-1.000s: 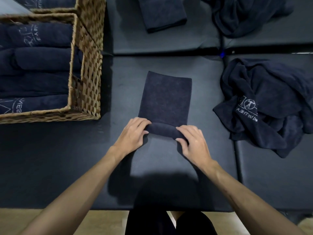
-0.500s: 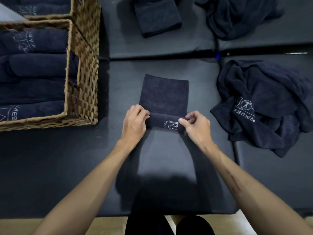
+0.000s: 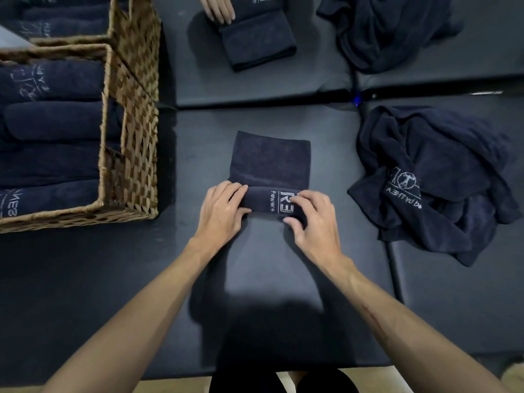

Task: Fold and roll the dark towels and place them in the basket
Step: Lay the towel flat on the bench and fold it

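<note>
A dark folded towel (image 3: 270, 163) lies flat in the middle of the black table, its near end wound into a roll showing white lettering. My left hand (image 3: 221, 214) grips the roll's left end with fingers curled over the top. My right hand (image 3: 313, 219) grips the right end, thumb under and fingers over. The wicker basket (image 3: 133, 154) stands at the left and holds several rolled dark towels (image 3: 54, 120).
A crumpled pile of dark towels (image 3: 431, 180) lies right of my hands. Across the table another person's hand (image 3: 219, 8) rests on a folded towel (image 3: 255, 41), with more loose towels (image 3: 388, 29) beside it. A second basket (image 3: 133, 21) stands behind the first.
The roll has grown thicker and moved away from me, leaving less flat towel beyond it. White lettering has come into view on the roll. Another person's hand has appeared at the top.
</note>
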